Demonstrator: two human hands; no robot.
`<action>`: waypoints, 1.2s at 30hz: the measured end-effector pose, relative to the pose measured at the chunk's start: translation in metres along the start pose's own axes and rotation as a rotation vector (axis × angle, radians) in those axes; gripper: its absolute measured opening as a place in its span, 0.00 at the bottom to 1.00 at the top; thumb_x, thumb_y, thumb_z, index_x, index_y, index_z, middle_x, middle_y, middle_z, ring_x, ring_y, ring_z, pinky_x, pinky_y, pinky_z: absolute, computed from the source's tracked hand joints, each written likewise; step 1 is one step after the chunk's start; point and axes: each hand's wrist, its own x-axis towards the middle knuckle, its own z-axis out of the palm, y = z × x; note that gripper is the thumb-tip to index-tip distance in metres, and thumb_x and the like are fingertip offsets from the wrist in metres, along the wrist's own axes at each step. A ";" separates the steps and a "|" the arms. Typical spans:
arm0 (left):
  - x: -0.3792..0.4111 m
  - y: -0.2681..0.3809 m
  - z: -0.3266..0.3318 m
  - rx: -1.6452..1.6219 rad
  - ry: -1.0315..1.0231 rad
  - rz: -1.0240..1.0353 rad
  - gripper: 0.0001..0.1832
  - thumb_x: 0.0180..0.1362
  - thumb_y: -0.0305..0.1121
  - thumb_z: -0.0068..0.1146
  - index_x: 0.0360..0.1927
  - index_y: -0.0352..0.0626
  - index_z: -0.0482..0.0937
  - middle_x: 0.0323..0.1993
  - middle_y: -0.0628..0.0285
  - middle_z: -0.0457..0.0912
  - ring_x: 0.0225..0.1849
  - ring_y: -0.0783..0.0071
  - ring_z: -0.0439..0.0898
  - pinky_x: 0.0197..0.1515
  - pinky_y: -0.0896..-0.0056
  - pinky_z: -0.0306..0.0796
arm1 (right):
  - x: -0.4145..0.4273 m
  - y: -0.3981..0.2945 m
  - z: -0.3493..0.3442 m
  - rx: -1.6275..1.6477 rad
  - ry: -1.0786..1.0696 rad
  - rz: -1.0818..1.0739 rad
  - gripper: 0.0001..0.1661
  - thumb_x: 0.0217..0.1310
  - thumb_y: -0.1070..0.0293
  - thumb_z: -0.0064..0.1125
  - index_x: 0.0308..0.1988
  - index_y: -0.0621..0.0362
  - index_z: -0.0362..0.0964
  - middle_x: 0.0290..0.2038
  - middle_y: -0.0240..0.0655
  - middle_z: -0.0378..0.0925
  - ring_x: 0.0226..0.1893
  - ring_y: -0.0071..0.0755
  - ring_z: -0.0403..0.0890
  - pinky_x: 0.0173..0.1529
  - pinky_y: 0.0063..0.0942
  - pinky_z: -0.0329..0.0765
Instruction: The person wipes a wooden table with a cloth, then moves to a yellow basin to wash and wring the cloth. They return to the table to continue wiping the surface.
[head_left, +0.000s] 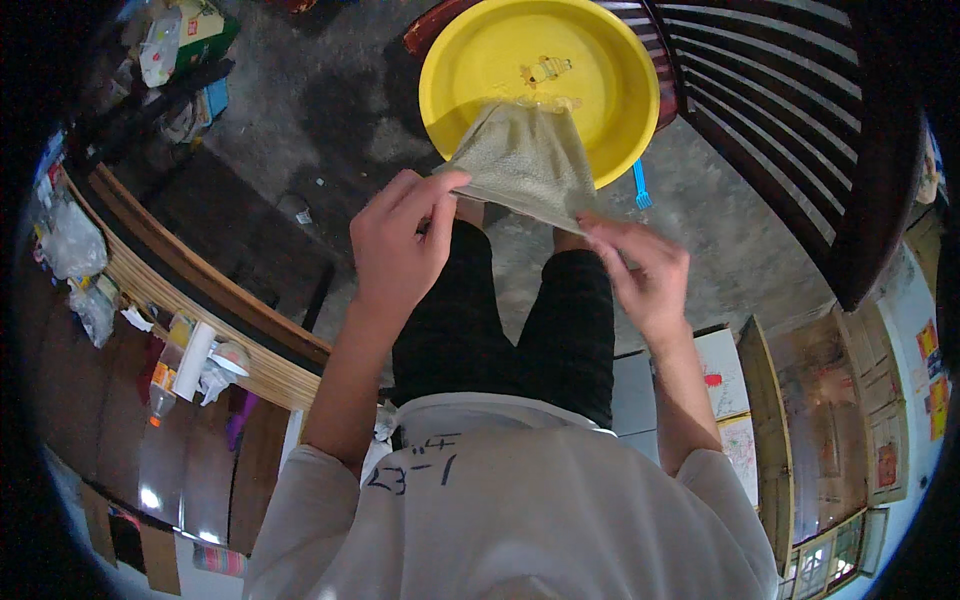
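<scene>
A damp-looking beige cloth (529, 154) is stretched between my two hands. My left hand (405, 232) pinches its left upper corner between thumb and fingers. At the opposite corner, my right hand (641, 266) grips the edge the same way. The cloth's far end hangs into a round yellow plastic basin (622, 127), where it meets a little water or suds. A small printed cartoon figure (547, 70) shows on the basin's floor.
Right of the basin stands a dark slatted wooden chair or bench (757, 82). A blue plastic fork (641, 184) lies on the concrete floor (697, 210). At left, a wooden table (202, 442) carries a plastic bottle (163, 382) and bags. Boxes (199, 34) lie upper left.
</scene>
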 end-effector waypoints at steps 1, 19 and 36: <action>0.001 0.004 0.002 -0.064 -0.046 -0.113 0.12 0.58 0.20 0.60 0.44 0.43 0.84 0.31 0.62 0.78 0.30 0.71 0.76 0.34 0.72 0.70 | -0.004 -0.001 0.005 0.026 0.008 -0.016 0.12 0.56 0.79 0.64 0.41 0.58 0.83 0.39 0.38 0.86 0.37 0.41 0.87 0.42 0.32 0.82; 0.008 0.031 0.065 -0.367 0.189 0.046 0.17 0.63 0.23 0.59 0.55 0.38 0.71 0.56 0.56 0.73 0.57 0.67 0.73 0.62 0.66 0.66 | -0.027 -0.011 0.121 0.410 0.200 -0.030 0.15 0.51 0.82 0.60 0.42 0.61 0.80 0.50 0.42 0.82 0.48 0.48 0.84 0.52 0.38 0.81; 0.022 0.053 0.001 -0.054 0.092 0.463 0.15 0.57 0.16 0.59 0.48 0.39 0.78 0.44 0.52 0.81 0.46 0.58 0.81 0.49 0.66 0.74 | 0.111 0.107 0.085 0.058 0.383 -0.040 0.10 0.54 0.67 0.65 0.39 0.53 0.81 0.37 0.38 0.81 0.40 0.46 0.83 0.42 0.42 0.80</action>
